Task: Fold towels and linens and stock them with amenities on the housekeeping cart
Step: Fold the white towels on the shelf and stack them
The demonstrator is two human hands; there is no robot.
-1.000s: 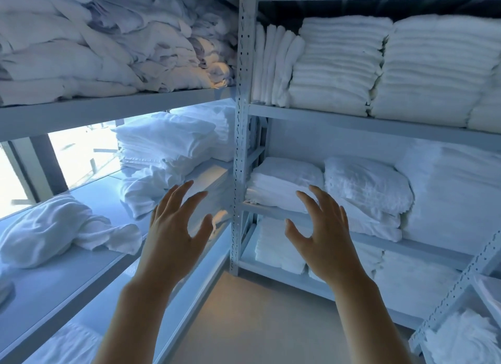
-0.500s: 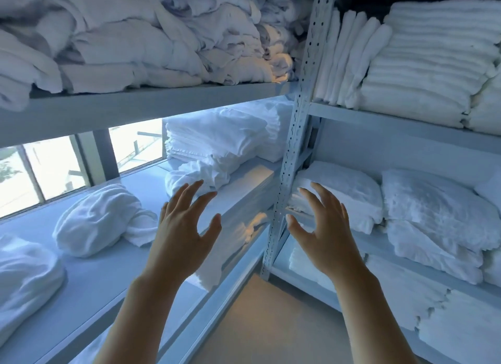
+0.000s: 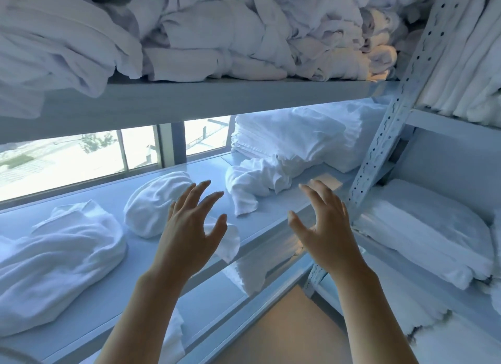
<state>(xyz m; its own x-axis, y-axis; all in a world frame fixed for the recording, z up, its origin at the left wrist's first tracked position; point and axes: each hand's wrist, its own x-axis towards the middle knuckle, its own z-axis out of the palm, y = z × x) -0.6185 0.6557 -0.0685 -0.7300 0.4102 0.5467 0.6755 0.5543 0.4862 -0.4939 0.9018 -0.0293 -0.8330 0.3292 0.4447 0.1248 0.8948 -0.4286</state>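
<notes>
Linen racks all round, window (image 3: 81, 157) behind. Both hands up w/ fingers spread, holding nothing: left hand (image 3: 189, 236) over a rolled towel (image 3: 154, 203) on the shelf (image 3: 113, 296), probably not touching; right hand (image 3: 325, 228) near the post (image 3: 379, 146).

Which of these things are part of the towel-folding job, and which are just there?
Job:
left hand, open
right hand, open
rumpled towel
rolled bundle
loose heap
folded stack

Just there:
window
shelf post
floor
</notes>
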